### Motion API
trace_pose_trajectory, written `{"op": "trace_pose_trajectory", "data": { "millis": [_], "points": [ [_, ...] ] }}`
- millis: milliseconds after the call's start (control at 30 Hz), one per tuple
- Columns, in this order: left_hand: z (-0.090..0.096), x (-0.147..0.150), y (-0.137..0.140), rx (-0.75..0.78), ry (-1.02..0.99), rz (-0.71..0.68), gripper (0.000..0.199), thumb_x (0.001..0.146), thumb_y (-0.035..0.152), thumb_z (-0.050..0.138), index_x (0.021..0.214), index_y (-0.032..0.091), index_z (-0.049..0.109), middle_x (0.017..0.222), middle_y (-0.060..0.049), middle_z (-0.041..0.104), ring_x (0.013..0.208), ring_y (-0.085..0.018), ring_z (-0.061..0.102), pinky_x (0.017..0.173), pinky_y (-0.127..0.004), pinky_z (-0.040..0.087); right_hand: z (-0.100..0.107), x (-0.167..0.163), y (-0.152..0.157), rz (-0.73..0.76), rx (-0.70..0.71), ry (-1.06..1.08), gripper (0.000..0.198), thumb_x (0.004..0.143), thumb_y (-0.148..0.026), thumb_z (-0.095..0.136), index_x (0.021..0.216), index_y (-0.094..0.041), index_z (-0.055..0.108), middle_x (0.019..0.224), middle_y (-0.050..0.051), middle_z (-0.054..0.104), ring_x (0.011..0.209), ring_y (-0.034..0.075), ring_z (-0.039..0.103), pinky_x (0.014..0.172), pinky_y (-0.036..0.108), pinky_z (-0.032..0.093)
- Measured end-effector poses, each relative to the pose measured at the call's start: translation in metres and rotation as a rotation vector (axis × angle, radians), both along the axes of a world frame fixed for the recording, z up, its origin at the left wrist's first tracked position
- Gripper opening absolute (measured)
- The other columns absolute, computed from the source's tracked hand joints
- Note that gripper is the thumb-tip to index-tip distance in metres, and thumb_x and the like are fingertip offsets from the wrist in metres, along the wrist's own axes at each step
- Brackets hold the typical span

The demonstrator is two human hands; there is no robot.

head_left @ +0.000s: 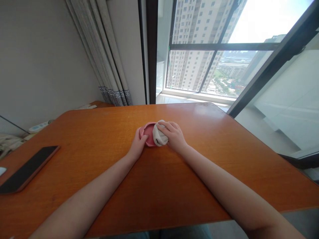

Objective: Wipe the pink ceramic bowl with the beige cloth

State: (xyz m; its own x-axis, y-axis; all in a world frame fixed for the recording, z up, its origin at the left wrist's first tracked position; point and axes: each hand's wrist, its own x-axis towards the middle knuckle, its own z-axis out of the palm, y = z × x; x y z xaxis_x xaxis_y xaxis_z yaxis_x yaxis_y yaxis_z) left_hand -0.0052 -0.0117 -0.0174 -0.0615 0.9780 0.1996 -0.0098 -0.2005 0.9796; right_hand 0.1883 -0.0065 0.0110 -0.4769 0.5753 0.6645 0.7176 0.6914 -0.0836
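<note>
A small pink dish [150, 135] is at the middle of the wooden table [104, 132], its hollow side facing me. My left hand [137, 143] grips its left edge, the thumb over the rim. In my right hand [174, 135] is a bunched whitish cloth [160, 135], pressed against the right part of the dish. The fingers lie over the top of the cloth, and the cloth hides that side of the dish.
A flat dark board with a brown edge [30, 169] lies on the left of the table. A power strip [38, 127] sits past the left edge. Behind the table hang grey curtains [107, 66], beside a large window [194, 73].
</note>
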Motion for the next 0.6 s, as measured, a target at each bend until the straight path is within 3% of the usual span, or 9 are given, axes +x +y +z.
{"op": "trace_pose_trajectory", "data": {
  "millis": [133, 300, 600],
  "points": [
    [0.005, 0.003, -0.001, -0.17, -0.219, 0.032, 0.041, 0.072, 0.032, 0.057, 0.11, 0.021, 0.05, 0.102, -0.003, 0.058, 0.088, -0.017, 0.057, 0.074, -0.032, 0.052, -0.002, -0.004, 0.001, 0.095, -0.054, 0.031, 0.047, 0.08, -0.019, 0.055, 0.127, -0.022, 0.052, 0.131, 0.008, 0.051, 0.104, 0.023, 0.048, 0.094, 0.039, 0.041],
    [0.01, 0.004, -0.001, -0.223, -0.347, 0.061, 0.038, 0.07, 0.031, 0.059, 0.105, 0.021, 0.049, 0.093, -0.001, 0.057, 0.076, -0.013, 0.056, 0.061, -0.024, 0.05, -0.006, -0.014, -0.003, 0.13, -0.061, 0.072, 0.048, 0.078, -0.017, 0.055, 0.126, -0.017, 0.053, 0.129, 0.012, 0.051, 0.107, 0.023, 0.048, 0.095, 0.037, 0.042],
    [0.008, 0.004, 0.003, -0.145, -0.393, 0.178, 0.024, 0.07, 0.026, 0.058, 0.091, 0.02, 0.047, 0.075, 0.004, 0.052, 0.067, -0.009, 0.053, 0.065, -0.023, 0.045, -0.01, -0.03, -0.014, 0.219, -0.075, 0.015, 0.043, 0.076, -0.014, 0.053, 0.119, -0.014, 0.056, 0.12, 0.011, 0.057, 0.099, 0.022, 0.049, 0.093, 0.034, 0.042]
  ]
}}
